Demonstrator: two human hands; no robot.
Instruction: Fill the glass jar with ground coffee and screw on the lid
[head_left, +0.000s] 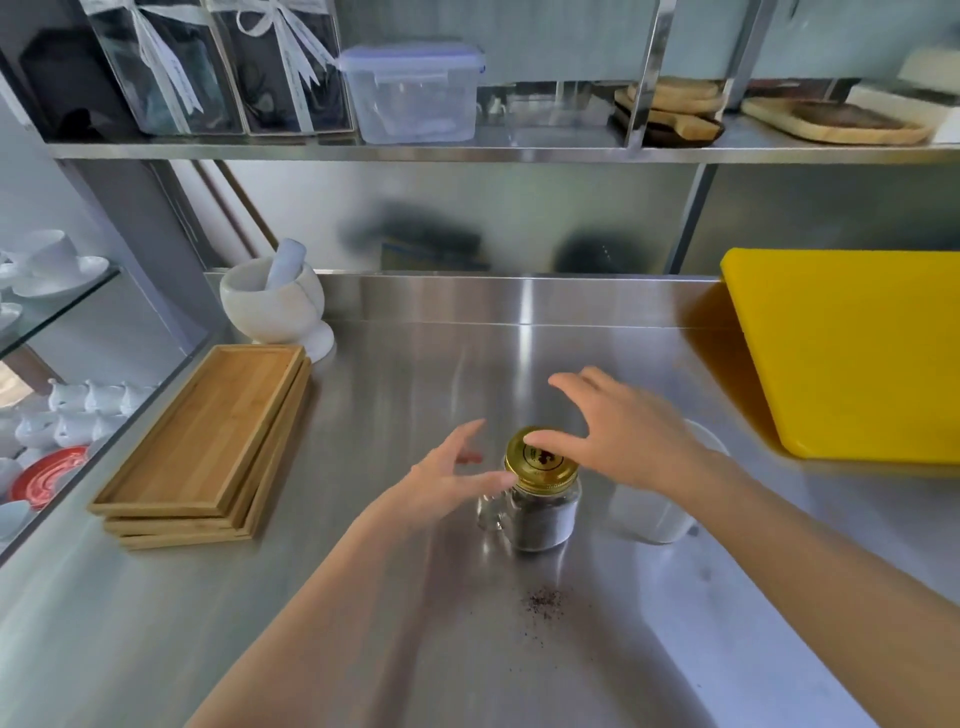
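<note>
A small glass jar (543, 517) with a side handle stands upright on the steel counter (395, 623), dark ground coffee inside it. A gold lid (540, 460) sits on its mouth. My left hand (452, 478) is just left of the jar, fingers spread, the thumb tip at the jar's neck. My right hand (618, 431) hovers over the right side of the lid with fingers apart, the thumb tip resting on the lid's top. Neither hand grips anything.
A white cup (654, 512) stands right of the jar, partly under my right arm. Spilled coffee grounds (545, 600) lie in front. Stacked bamboo trays (208, 447) and a white mortar with pestle (275, 299) are left; a yellow cutting board (852, 353) leans at right.
</note>
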